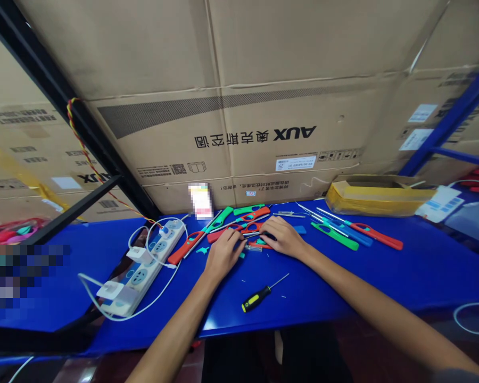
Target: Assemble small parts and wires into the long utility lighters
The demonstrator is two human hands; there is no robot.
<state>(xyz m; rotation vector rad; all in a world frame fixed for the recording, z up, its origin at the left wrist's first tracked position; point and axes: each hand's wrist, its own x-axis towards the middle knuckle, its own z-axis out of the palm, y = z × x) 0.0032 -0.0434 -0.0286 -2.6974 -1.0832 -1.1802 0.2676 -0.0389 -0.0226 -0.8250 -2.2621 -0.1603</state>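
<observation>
My left hand (226, 249) and my right hand (283, 236) meet over a cluster of long-necked lighters, fingers closed. Between the fingertips lies a thin metal piece (251, 234), partly hidden, and something dark shows under my right fingers. Close by are a red lighter handle (186, 246), a green lighter handle (224, 217) and an orange-red lighter handle (259, 214), some with metal tubes. Just below the hands lies a small clear-and-metal part (254, 248). A small teal piece (203, 250) rests left of my left hand. A black-and-yellow screwdriver (257, 299) lies in front.
A white power strip (159, 256) with plugs and cables runs along the left. More lighters, among them a red one (377, 236) and a green one (335, 236), lie right. A yellow-taped box (367, 199) and large cardboard (239, 154) stand behind the blue table (323, 298).
</observation>
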